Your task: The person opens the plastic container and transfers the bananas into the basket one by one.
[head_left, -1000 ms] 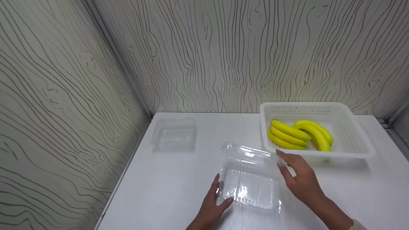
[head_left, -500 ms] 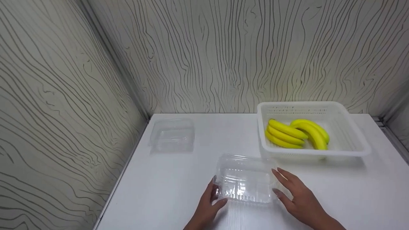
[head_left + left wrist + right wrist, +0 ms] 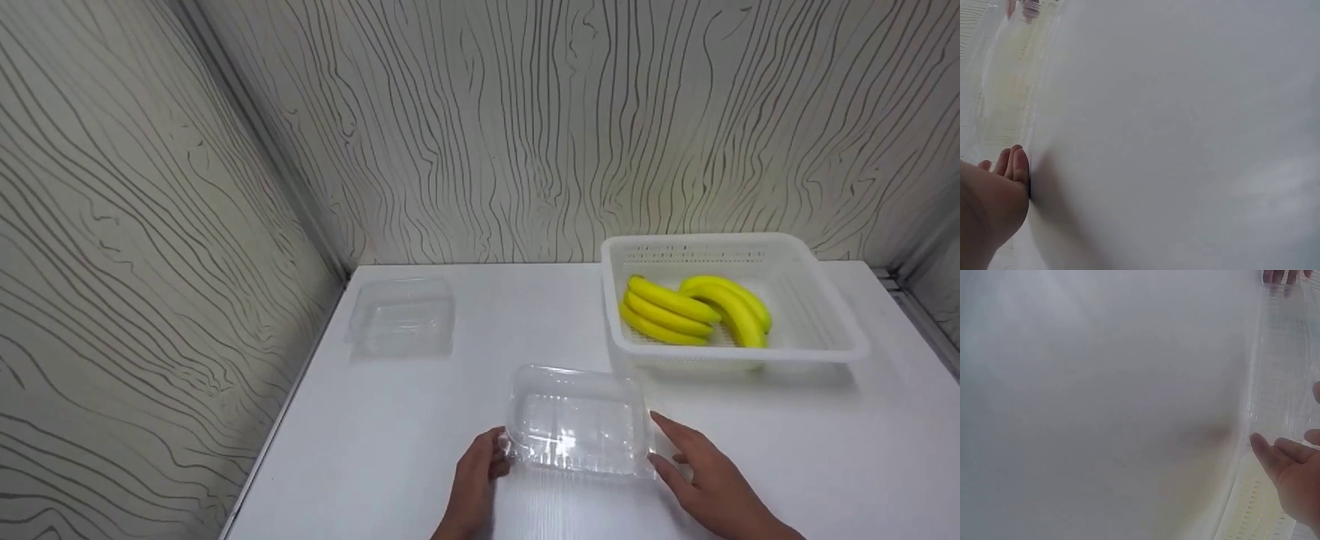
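A clear plastic clamshell box (image 3: 581,420) lies near the front of the white table, its lid down over the base. My left hand (image 3: 474,472) is at the box's left edge, fingertips touching its side. At the opposite edge is my right hand (image 3: 705,472), with forefinger and thumb extended apart and their tips right at the rim. In the left wrist view, the fingers of the left hand (image 3: 1005,180) stand upright along the clear wall. The right wrist view shows the right hand (image 3: 1292,472) against the other end of the box.
A white perforated basket (image 3: 817,355) stands at the back right, with two bunches of yellow bananas (image 3: 667,311) inside. Another clear plastic box (image 3: 403,319) sits at the back left. Wood-patterned panels (image 3: 480,135) enclose the table's back and sides.
The raised lid has come down onto the box. My right hand has let go of the lid and moved down to the box's right edge; the left hand's thumb has left the front edge.
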`<state>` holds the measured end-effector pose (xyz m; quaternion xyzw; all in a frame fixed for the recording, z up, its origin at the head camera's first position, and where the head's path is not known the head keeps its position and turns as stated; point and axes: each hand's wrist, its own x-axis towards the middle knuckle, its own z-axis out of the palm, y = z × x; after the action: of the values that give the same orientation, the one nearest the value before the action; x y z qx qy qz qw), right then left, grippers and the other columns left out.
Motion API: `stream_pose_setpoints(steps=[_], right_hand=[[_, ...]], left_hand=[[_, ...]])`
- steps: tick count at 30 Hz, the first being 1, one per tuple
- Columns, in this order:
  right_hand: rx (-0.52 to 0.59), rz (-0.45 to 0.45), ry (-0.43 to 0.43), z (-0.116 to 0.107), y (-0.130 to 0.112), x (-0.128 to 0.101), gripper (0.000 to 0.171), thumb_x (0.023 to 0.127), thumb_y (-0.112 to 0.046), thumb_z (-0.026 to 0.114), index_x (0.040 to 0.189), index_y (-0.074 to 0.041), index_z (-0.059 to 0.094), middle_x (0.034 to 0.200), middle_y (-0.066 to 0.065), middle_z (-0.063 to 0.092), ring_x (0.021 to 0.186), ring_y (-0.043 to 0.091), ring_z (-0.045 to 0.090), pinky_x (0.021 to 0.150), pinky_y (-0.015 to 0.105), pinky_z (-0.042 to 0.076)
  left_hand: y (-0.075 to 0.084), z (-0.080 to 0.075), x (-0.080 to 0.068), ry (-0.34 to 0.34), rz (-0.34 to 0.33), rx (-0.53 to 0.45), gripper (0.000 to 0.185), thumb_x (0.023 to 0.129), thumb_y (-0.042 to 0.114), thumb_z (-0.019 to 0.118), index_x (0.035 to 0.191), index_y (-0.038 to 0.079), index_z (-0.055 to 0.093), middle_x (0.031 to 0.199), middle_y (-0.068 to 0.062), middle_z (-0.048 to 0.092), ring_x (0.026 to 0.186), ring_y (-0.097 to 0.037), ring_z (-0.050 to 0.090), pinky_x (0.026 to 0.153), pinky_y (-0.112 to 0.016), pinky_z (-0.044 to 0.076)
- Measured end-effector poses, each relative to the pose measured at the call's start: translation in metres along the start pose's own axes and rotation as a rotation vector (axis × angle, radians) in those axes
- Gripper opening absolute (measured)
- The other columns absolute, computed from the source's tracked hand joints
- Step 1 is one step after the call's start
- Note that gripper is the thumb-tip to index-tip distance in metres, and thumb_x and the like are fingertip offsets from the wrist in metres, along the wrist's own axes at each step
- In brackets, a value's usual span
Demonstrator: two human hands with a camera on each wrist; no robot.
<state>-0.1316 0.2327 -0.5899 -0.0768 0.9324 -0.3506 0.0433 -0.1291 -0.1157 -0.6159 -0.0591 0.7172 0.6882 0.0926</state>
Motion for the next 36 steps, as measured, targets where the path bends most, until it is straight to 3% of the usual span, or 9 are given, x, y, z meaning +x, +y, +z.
stream_pose_setpoints(steps=[5, 9, 12, 17, 22, 26, 36], right_hand=[[0.15, 0.057, -0.086, -0.001, 0.001, 0.001, 0.065, 0.109, -0.037, 0.062, 0.166, -0.019, 0.038, 0.15, 0.012, 0.063, 0.107, 0.014, 0.073, 0.084, 0.023, 0.062], [0.235, 0.047, -0.132, -0.003, 0.001, 0.002, 0.061, 0.111, -0.027, 0.059, 0.166, -0.013, 0.037, 0.13, 0.012, 0.072, 0.097, 0.008, 0.072, 0.081, 0.022, 0.062], [0.283, 0.05, -0.149, -0.003, 0.0, 0.002, 0.061, 0.112, -0.027, 0.057, 0.166, -0.01, 0.034, 0.114, 0.007, 0.073, 0.09, 0.003, 0.068, 0.077, 0.021, 0.059], [0.405, 0.122, -0.2, -0.005, -0.004, 0.004, 0.072, 0.11, -0.035, 0.059, 0.168, -0.007, 0.026, 0.094, 0.005, 0.07, 0.081, 0.007, 0.065, 0.074, 0.023, 0.058], [0.503, 0.121, -0.241, -0.008, -0.005, 0.005, 0.077, 0.109, -0.028, 0.061, 0.168, -0.001, 0.019, 0.093, 0.012, 0.073, 0.083, 0.013, 0.071, 0.075, 0.027, 0.063], [0.52, 0.142, -0.261, -0.009, -0.004, 0.006, 0.079, 0.109, -0.026, 0.062, 0.168, 0.002, 0.017, 0.093, 0.011, 0.074, 0.084, 0.015, 0.072, 0.074, 0.028, 0.064], [0.609, 0.089, -0.315, -0.012, -0.002, 0.006, 0.084, 0.108, -0.019, 0.061, 0.167, 0.007, 0.007, 0.093, 0.015, 0.073, 0.08, 0.015, 0.072, 0.073, 0.03, 0.064]], left_hand=[[0.003, 0.004, 0.001, 0.064, -0.021, 0.069, 0.035, 0.111, 0.028, 0.051, 0.135, 0.006, 0.065, 0.109, -0.004, 0.07, 0.096, -0.014, 0.066, 0.086, -0.028, 0.058], [0.004, 0.006, 0.001, 0.073, -0.02, 0.075, 0.031, 0.109, 0.022, 0.054, 0.131, 0.005, 0.066, 0.098, -0.004, 0.071, 0.086, -0.015, 0.067, 0.076, -0.025, 0.059], [0.003, 0.006, 0.001, 0.068, -0.007, 0.078, 0.032, 0.106, 0.021, 0.059, 0.132, 0.004, 0.066, 0.088, -0.003, 0.07, 0.08, -0.014, 0.068, 0.072, -0.024, 0.06], [0.003, 0.007, 0.003, 0.055, 0.01, 0.057, 0.035, 0.101, 0.016, 0.064, 0.133, 0.002, 0.065, 0.082, -0.002, 0.068, 0.079, -0.014, 0.071, 0.072, -0.024, 0.062], [0.004, 0.006, 0.006, 0.032, 0.01, 0.003, 0.033, 0.108, 0.02, 0.056, 0.132, -0.001, 0.064, 0.087, -0.004, 0.074, 0.078, -0.014, 0.073, 0.073, -0.027, 0.064], [0.004, 0.004, 0.005, 0.016, -0.001, -0.046, 0.035, 0.113, 0.024, 0.049, 0.13, -0.002, 0.065, 0.09, -0.006, 0.077, 0.078, -0.014, 0.074, 0.073, -0.028, 0.064], [0.007, 0.005, 0.006, -0.001, -0.035, -0.109, 0.033, 0.105, 0.02, 0.06, 0.13, -0.001, 0.061, 0.086, 0.0, 0.074, 0.078, -0.013, 0.071, 0.075, -0.025, 0.061]])
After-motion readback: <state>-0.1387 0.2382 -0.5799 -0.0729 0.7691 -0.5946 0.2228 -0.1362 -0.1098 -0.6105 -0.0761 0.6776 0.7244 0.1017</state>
